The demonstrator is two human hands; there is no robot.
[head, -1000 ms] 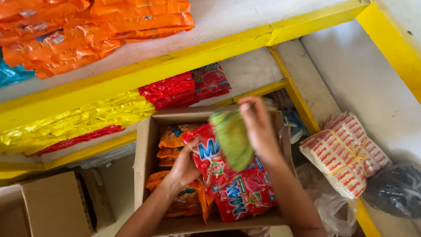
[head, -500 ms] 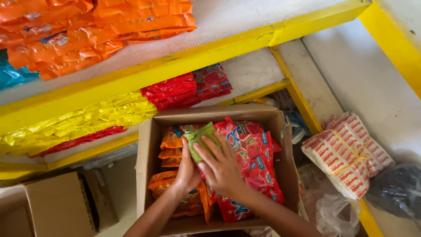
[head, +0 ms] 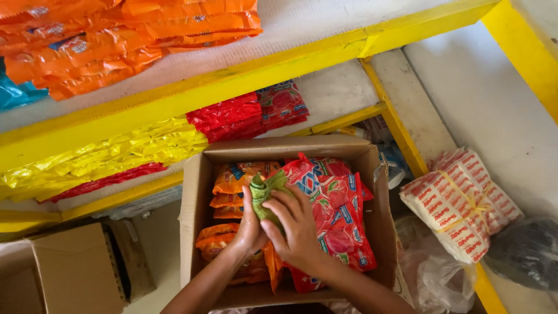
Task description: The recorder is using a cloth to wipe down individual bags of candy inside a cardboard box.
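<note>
An open cardboard box [head: 193, 204] stands below the shelves, filled with orange snack packets [head: 237, 175] on its left and red packets [head: 337, 203] on its right. Both my hands are inside it, pressed together over a green packet [head: 263, 192]. My left hand [head: 251, 225] grips the green packet from the left. My right hand [head: 297, 225] lies over it from the right, fingers spread on the packet and on the red packets beneath.
Yellow-edged shelves hold orange packets [head: 116, 35], yellow packets [head: 104, 154] and red packets [head: 244, 113]. A tied bundle of red-and-white packs [head: 459, 200] lies on the right, beside clear plastic bags [head: 433, 273] and a dark bag [head: 526, 250]. Another cardboard box [head: 64, 270] sits at lower left.
My right hand came down from above the box with the green packet and now rests on it inside the box, next to my left hand. The green packet moved left and lower.
</note>
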